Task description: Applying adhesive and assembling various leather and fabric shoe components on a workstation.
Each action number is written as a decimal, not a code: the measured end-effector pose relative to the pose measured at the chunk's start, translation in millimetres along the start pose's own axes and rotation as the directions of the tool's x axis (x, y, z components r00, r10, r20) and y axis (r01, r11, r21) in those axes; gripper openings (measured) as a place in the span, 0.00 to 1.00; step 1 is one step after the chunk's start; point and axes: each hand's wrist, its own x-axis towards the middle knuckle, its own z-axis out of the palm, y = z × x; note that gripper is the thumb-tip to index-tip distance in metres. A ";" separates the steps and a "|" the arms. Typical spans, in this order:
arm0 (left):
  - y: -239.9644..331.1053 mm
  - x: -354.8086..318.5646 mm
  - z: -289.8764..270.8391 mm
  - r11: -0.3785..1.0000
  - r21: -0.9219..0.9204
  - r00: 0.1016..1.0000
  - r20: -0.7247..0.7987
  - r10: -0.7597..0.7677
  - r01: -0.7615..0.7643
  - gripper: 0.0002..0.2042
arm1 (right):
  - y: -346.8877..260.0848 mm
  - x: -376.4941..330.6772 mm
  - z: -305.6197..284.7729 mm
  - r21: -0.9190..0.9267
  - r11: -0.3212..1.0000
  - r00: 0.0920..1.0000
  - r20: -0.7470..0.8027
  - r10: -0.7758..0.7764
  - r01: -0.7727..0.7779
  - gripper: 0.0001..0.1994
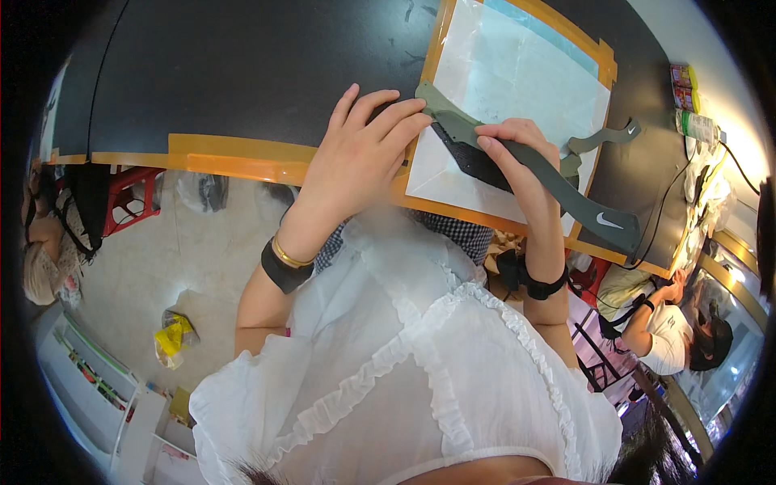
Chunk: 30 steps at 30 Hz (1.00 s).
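Dark matte worktable [242, 73] edged with orange tape, seen from above through a fisheye lens; pale tiled floor below its near edge. White translucent sheet [517, 89] framed in orange tape, lying flat on the tabletop at upper centre. Long curved grey-green shoe-upper piece of flat synthetic material [558, 182] stretched diagonally across the sheet, from a pointed end near the sheet's upper left corner to a broader end carrying a small white mark at lower right, past the sheet's edge. Black perforated panel [473, 162] lying against the grey-green piece, partly beneath it. Second, smaller grey-green curved strip [602, 137] just beside, toward the right edge of the sheet.

Left hand [360, 153] spread flat, fingers extended, pressing on the pointed end of the grey-green piece at the sheet's corner; nothing enclosed. Black band and gold bracelet at the wrist. Right hand [521, 166] curled, fingers bent down over the middle of the grey-green piece and pinching its edge together with the black panel; black band at the wrist. White ruffled blouse filling the lower centre.

Green bottle [697, 125] and cables at the table's far right. Another seated person in a white shirt [667, 331] at lower right. Yellow bag [174, 335] on the floor at left.
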 end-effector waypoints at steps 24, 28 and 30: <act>2.6 -0.3 0.4 0.997 0.066 1.000 0.012 0.029 -0.030 0.18 | 4.9 -5.5 8.9 -0.159 0.971 0.982 -0.027 -0.188 0.181 0.05; 2.1 0.3 1.6 0.997 0.072 0.999 0.007 0.032 -0.032 0.18 | 2.8 -5.3 8.6 -0.173 0.968 0.982 -0.016 -0.186 0.181 0.05; 2.2 0.9 1.4 0.997 0.068 1.000 0.006 0.027 -0.028 0.18 | 2.2 -5.3 8.4 -0.174 0.969 0.983 -0.022 -0.181 0.175 0.05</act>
